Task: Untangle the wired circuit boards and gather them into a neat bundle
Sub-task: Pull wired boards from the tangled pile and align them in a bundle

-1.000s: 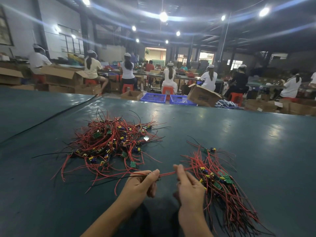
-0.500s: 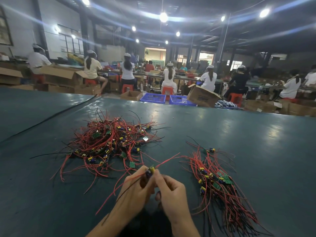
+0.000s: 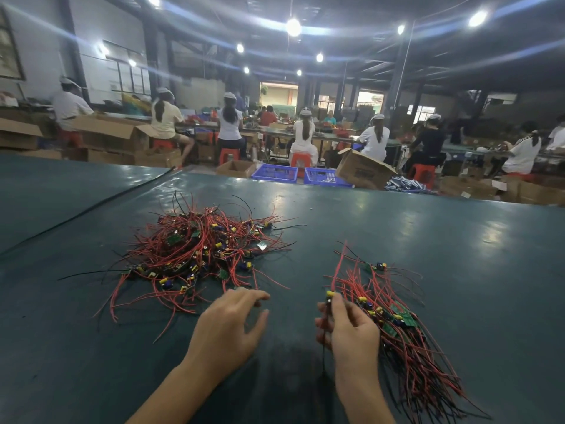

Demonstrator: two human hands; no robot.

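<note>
Teal surface point(image 3: 428, 240) spans a lamp-lit hall of seated workers point(image 3: 229, 123). A tangle point(image 3: 201, 249) of red-wired boards lies at 11 o'clock from the left hand point(image 3: 226, 328), the bundle point(image 3: 403, 332) at 3 from the right hand point(image 3: 351, 332). The left hand is palm-down, fingers point(image 3: 250, 296) spread, empty. Right fingers point(image 3: 337, 305) pinch one board point(image 3: 329, 294), wires hanging.

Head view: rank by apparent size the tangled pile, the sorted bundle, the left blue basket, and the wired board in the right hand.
1. tangled pile
2. sorted bundle
3. left blue basket, which looks small only through distance
4. wired board pinched by the right hand
</note>
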